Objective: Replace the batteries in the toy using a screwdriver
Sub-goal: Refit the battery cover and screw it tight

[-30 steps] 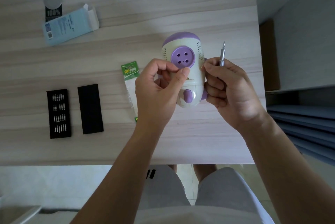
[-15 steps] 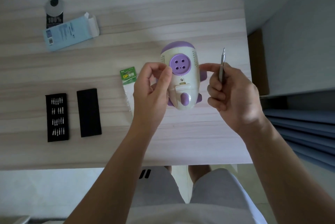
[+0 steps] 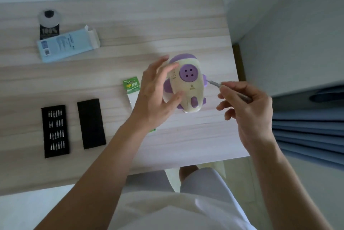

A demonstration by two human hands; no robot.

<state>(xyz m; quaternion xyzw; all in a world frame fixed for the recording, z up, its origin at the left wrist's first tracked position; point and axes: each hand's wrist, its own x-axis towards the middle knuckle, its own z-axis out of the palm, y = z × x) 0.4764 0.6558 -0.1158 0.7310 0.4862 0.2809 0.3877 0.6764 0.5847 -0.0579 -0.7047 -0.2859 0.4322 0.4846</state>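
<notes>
Toy [image 3: 188, 88] lies on desk [image 3: 167, 25], near right edge, underside up. L hand [image 3: 158, 97] spread open w/ fingers apart, cupping toy's left side, contact unclear. R hand [image 3: 247, 107] clamped on screwdriver [image 3: 230, 90], tip just beside toy's right flank. Risk: toy looks loosely held, so driver push could slide it or slip off screw.

Bare worktop [image 3: 167, 25] lies open at twelve o'clock of the toy [image 3: 188, 84]; battery pack [image 3: 131, 88] crowds nine, seemingly close.
</notes>
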